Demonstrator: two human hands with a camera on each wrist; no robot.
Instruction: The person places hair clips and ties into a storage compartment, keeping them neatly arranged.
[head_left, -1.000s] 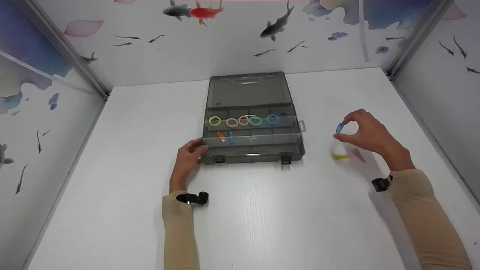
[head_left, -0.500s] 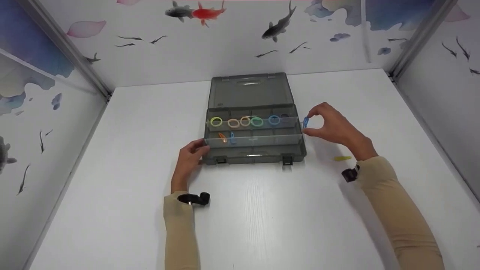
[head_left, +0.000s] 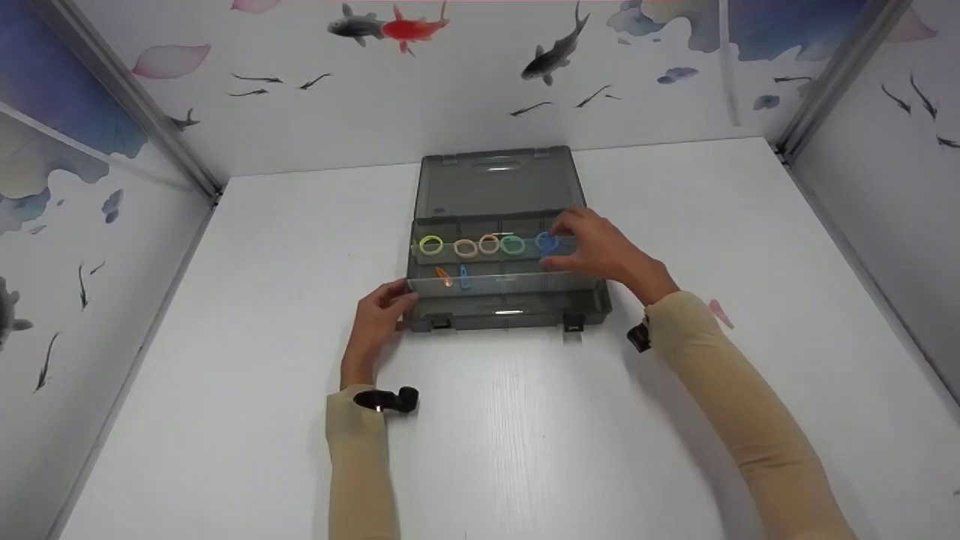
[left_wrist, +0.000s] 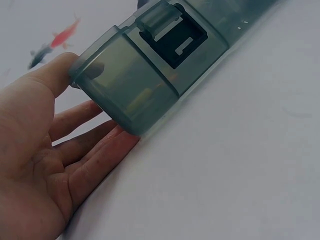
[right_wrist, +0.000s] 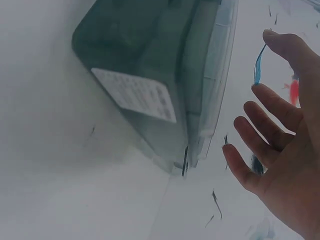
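My right hand (head_left: 607,251) reaches over the right side of the open divided storage box (head_left: 495,324). Between thumb and index fingertip it pinches a blue hair clip (right_wrist: 258,70), the other fingers spread apart. The left hand (head_left: 375,319) grips the box's front left corner, thumb over the rim and fingers along the outer wall in the left wrist view. In the middle row lie an orange hair clip (head_left: 444,277) and another blue clip (head_left: 463,278). Hair ties such as a yellow one (head_left: 422,244) and a green one (head_left: 502,244) sit in the back row.
A pink hair clip (head_left: 721,313) lies on the white table (head_left: 480,450) beside the right sleeve (head_left: 720,382). The box's lid (head_left: 499,187) leans back near the rear wall (head_left: 300,135). Clear dividers separate the rows, and two latches, one here (head_left: 573,322), are at the front.
The right hand has carried the blue hair clip leftward from the table's right side to over the box. The yellow clip on the table is now hidden by the arm. The left hand stays put.
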